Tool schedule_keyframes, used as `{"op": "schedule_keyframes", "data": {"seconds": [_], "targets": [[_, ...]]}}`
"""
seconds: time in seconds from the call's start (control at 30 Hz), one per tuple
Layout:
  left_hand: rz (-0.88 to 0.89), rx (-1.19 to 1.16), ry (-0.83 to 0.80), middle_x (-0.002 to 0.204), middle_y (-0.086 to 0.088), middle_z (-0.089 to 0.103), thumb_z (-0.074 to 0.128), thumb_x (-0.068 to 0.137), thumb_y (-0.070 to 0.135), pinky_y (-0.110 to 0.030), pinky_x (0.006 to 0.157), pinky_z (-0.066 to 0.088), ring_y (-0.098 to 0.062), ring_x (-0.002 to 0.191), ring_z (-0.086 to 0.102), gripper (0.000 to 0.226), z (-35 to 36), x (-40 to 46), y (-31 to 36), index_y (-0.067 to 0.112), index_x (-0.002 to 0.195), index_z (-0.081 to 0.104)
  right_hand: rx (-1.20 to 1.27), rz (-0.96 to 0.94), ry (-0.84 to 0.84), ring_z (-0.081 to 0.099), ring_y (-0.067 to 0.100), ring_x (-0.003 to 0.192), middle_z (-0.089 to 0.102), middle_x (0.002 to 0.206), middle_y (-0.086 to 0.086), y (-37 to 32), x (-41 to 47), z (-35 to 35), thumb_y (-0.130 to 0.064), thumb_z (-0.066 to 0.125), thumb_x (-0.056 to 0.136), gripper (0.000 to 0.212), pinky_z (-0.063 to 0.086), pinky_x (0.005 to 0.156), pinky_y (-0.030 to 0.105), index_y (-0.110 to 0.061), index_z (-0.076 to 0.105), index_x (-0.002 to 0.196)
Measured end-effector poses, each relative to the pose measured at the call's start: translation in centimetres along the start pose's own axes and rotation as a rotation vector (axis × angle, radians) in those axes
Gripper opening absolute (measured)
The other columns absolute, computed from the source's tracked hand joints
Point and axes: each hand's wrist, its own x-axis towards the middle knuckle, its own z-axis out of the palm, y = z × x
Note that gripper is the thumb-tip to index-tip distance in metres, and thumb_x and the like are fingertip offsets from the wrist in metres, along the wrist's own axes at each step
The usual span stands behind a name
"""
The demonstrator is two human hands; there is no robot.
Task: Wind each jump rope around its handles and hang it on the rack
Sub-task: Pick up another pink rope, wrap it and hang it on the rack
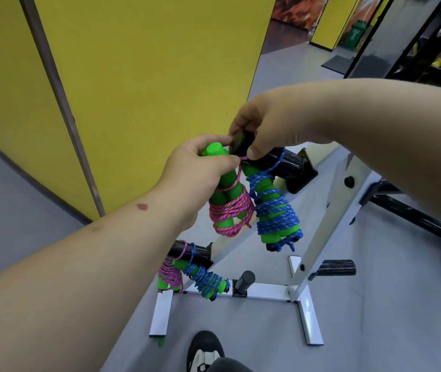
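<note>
1. Nearest the camera, at the bottom edge, a black-and-white shoe (205,350) stands on the grey floor (375,331).
2. The left hand (200,167) curls round the green foam handles of a pink jump rope (231,210), wound in loops about the lower half of the handles.
3. The right hand (262,124) pinches the round end of the upper black peg (289,163) between thumb and fingers; a pink strand runs up to that thumb.
4. A wound blue jump rope (275,210) hangs from this peg, just beside the pink one.
5. On a lower peg (195,252) hang another pink rope (171,275) and another blue rope (206,280).
6. The white rack (305,315) stands on the floor beside a yellow wall panel (133,63).
7. Farther back stands a green bin (355,33); no writing is readable.
</note>
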Motion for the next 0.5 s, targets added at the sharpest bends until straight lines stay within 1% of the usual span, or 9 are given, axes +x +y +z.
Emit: {"op": "schedule_keyframes", "data": {"seconds": [0.03, 0.1, 0.17, 0.23, 0.3, 0.33, 0.4, 0.43, 0.5], "targets": [[-0.016, 0.006, -0.010, 0.110, -0.003, 0.072, 0.079, 0.088, 0.012, -0.045, 0.088, 0.061, -0.017, 0.090, 0.069, 0.026, 0.1, 0.1, 0.0, 0.032, 0.104, 0.074, 0.008, 0.017, -0.027, 0.067, 0.024, 0.103, 0.072, 0.112, -0.002, 0.4, 0.0, 0.2, -0.022, 0.082, 0.079, 0.045, 0.054, 0.097, 0.045, -0.030, 0.068, 0.121], [-0.037, 0.019, -0.029, 0.095, 0.003, 0.073, 0.077, 0.089, 0.011, -0.045, 0.090, 0.060, -0.011, 0.081, 0.067, 0.021, 0.3, 0.4, 0.0, 0.030, 0.098, 0.075, 0.034, 0.030, -0.029, 0.069, 0.025, 0.099, 0.074, 0.107, -0.002, 1.0, -0.1, 0.5, -0.023, 0.084, 0.077, 0.045, 0.056, 0.094, 0.046, -0.031, 0.070, 0.118], [-0.056, 0.023, -0.050, 0.084, 0.004, 0.070, 0.072, 0.090, 0.009, -0.045, 0.093, 0.058, -0.010, 0.074, 0.063, 0.018, 0.8, 0.5, -0.2, 0.027, 0.093, 0.073, 0.025, 0.029, -0.012, 0.070, 0.023, 0.097, 0.075, 0.104, -0.004, 1.4, -0.4, 0.6, -0.024, 0.085, 0.076, 0.043, 0.057, 0.093, 0.046, -0.031, 0.071, 0.116], [-0.058, 0.033, -0.085, 0.088, 0.001, 0.069, 0.071, 0.091, 0.007, -0.046, 0.097, 0.056, -0.013, 0.078, 0.063, 0.020, 1.1, 0.6, -0.6, 0.026, 0.097, 0.072, -0.010, 0.040, -0.012, 0.069, 0.021, 0.095, 0.074, 0.103, -0.005, 1.4, -0.8, 0.6, -0.027, 0.084, 0.077, 0.043, 0.056, 0.093, 0.044, -0.031, 0.070, 0.117], [-0.019, 0.035, -0.098, 0.094, 0.003, 0.071, 0.072, 0.091, 0.007, -0.043, 0.095, 0.056, -0.015, 0.088, 0.066, 0.027, 1.0, 0.8, -0.9, 0.032, 0.102, 0.070, -0.081, 0.046, 0.000, 0.067, 0.020, 0.094, 0.072, 0.105, -0.004, 1.2, -1.3, 0.6, -0.029, 0.083, 0.080, 0.044, 0.054, 0.092, 0.039, -0.032, 0.067, 0.121], [0.013, 0.027, -0.107, 0.097, 0.006, 0.072, 0.072, 0.092, 0.007, -0.038, 0.091, 0.056, -0.013, 0.090, 0.067, 0.033, 1.0, 0.9, -1.2, 0.036, 0.108, 0.069, -0.111, 0.051, 0.010, 0.066, 0.021, 0.094, 0.072, 0.106, -0.004, 1.1, -1.5, 0.7, -0.030, 0.082, 0.081, 0.045, 0.053, 0.090, 0.037, -0.031, 0.066, 0.123], [0.081, 0.034, -0.130, 0.107, 0.013, 0.070, 0.075, 0.091, 0.007, -0.030, 0.088, 0.056, -0.009, 0.090, 0.068, 0.058, 1.0, 0.9, -1.7, 0.043, 0.135, 0.059, -0.134, 0.065, 0.032, 0.066, 0.022, 0.094, 0.071, 0.108, -0.003, 1.2, -1.9, 0.9, -0.031, 0.081, 0.081, 0.047, 0.053, 0.086, 0.034, -0.030, 0.064, 0.125], [0.113, 0.047, -0.137, 0.115, 0.013, 0.068, 0.077, 0.089, 0.009, -0.030, 0.091, 0.057, -0.009, 0.093, 0.068, 0.073, 1.0, 1.0, -2.0, 0.045, 0.147, 0.049, -0.136, 0.075, 0.039, 0.066, 0.022, 0.094, 0.071, 0.108, -0.002, 1.4, -2.0, 1.0, -0.031, 0.082, 0.081, 0.049, 0.053, 0.084, 0.033, -0.030, 0.064, 0.126], [0.160, 0.097, -0.144, 0.129, 0.005, 0.066, 0.082, 0.083, 0.016, -0.033, 0.095, 0.057, -0.012, 0.101, 0.069, 0.089, 1.3, 1.2, -2.5, 0.046, 0.154, 0.038, -0.118, 0.099, 0.045, 0.067, 0.022, 0.093, 0.071, 0.109, -0.002, 1.8, -2.3, 1.2, -0.030, 0.083, 0.080, 0.052, 0.056, 0.081, 0.035, -0.030, 0.063, 0.128]]}}
